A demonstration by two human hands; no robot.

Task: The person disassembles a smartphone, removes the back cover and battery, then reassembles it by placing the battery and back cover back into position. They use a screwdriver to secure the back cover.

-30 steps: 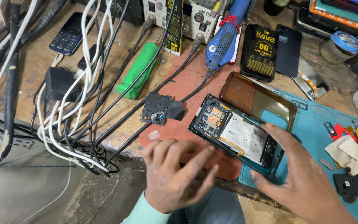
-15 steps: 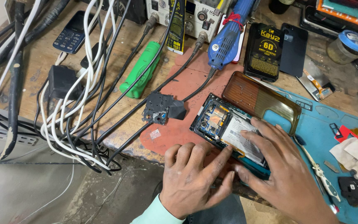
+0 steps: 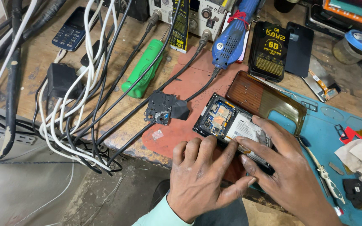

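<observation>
The opened phone (image 3: 227,125), back off and circuit board and battery showing, lay at the near edge of the bench, half on the red mat (image 3: 189,90) and half on the blue mat (image 3: 315,138). The left hand (image 3: 204,182) rested on its lower end, fingers spread narrowly and flat, holding nothing. The right hand (image 3: 281,171) pressed its fingers onto the battery end, thumb touching the left thumb. Just behind the phone lay the brown back cover (image 3: 265,100); to its left, apart, a small black frame piece (image 3: 162,108). Tweezers (image 3: 321,169) lay just right of the right hand. Tangled cables (image 3: 76,96) crowded the left side; the bench edge ran just under both hands
</observation>
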